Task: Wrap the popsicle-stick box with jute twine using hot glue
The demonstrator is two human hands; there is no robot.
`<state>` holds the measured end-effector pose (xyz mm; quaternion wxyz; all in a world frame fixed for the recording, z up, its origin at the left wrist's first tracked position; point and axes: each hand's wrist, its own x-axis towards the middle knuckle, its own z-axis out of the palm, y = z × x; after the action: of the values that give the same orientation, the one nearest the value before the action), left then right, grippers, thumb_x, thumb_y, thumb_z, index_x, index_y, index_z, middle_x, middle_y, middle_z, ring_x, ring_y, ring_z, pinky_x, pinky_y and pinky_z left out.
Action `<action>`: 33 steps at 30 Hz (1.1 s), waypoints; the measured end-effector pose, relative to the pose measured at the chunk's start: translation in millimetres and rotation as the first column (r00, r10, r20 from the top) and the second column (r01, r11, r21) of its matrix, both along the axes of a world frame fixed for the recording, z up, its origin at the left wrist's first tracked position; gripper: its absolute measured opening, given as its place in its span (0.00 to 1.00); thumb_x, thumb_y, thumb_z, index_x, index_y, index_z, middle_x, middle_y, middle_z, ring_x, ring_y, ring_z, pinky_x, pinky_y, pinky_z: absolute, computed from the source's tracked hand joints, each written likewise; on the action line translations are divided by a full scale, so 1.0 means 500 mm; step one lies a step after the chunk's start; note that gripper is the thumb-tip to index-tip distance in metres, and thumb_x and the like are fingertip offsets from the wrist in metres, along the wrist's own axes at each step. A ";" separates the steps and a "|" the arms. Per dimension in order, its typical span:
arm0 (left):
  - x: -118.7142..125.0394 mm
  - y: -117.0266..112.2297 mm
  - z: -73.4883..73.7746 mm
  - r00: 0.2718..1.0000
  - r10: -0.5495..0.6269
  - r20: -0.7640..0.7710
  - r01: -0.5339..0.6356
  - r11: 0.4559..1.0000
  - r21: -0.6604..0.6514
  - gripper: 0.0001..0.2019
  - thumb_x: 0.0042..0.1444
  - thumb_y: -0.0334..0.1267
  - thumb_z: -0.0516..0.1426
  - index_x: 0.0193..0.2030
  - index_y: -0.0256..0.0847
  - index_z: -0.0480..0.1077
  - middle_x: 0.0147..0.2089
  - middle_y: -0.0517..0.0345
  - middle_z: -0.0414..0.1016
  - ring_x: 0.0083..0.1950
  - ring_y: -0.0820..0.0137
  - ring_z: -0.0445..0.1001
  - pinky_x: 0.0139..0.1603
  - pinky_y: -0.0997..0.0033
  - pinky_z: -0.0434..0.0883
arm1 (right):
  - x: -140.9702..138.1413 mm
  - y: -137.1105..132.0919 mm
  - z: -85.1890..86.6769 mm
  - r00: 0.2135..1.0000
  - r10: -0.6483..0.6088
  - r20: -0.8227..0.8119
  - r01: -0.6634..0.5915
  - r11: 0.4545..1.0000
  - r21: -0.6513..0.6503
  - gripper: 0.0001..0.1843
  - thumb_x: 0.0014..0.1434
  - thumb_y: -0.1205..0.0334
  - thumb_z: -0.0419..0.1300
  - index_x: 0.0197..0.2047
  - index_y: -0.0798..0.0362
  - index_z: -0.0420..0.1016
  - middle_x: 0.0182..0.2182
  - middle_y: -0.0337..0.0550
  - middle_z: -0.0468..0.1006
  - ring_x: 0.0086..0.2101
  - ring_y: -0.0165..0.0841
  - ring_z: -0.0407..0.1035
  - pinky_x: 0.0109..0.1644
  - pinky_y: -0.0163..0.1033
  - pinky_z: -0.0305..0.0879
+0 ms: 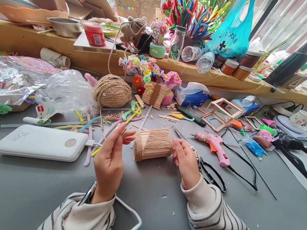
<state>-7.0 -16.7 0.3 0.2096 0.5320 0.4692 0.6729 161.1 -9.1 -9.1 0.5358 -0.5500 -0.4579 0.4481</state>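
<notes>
A small barrel [142, 141] of flat wooden sticks lies on its side on the grey table, with jute twine [161, 140] wound around part of it. My right hand [186, 162] holds its right end between thumb and fingers. Just left of the barrel, my left hand [110, 159] is raised, thumb and forefinger pinched together on what looks like a strand of twine. That strand runs up to a ball of twine [113, 91] farther back. The strand's course between hand and barrel is hard to see.
A white power bank [42, 141] with a cable lies at left. Right of the barrel are black-handled scissors [214, 175] and a pink glue gun [216, 146] with its cord. Behind stand a wooden stick frame [222, 113], a tissue pack [192, 95] and a crowded ledge [92, 56].
</notes>
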 end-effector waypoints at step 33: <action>-0.020 -0.019 0.015 0.866 -0.123 -0.484 0.254 0.943 0.215 0.05 0.51 0.28 0.58 0.34 0.41 0.70 0.27 0.61 0.72 0.28 0.74 0.67 0.34 0.68 0.65 | -0.016 -0.050 0.044 0.917 -0.114 0.382 -0.129 0.821 0.556 0.08 0.58 0.68 0.52 0.27 0.52 0.66 0.25 0.37 0.65 0.27 0.27 0.61 0.31 0.35 0.59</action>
<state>-16.8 -26.4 7.7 0.0816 0.7445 0.3542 0.5599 153.0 -34.0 12.8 0.5691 -0.4416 -0.6723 0.1709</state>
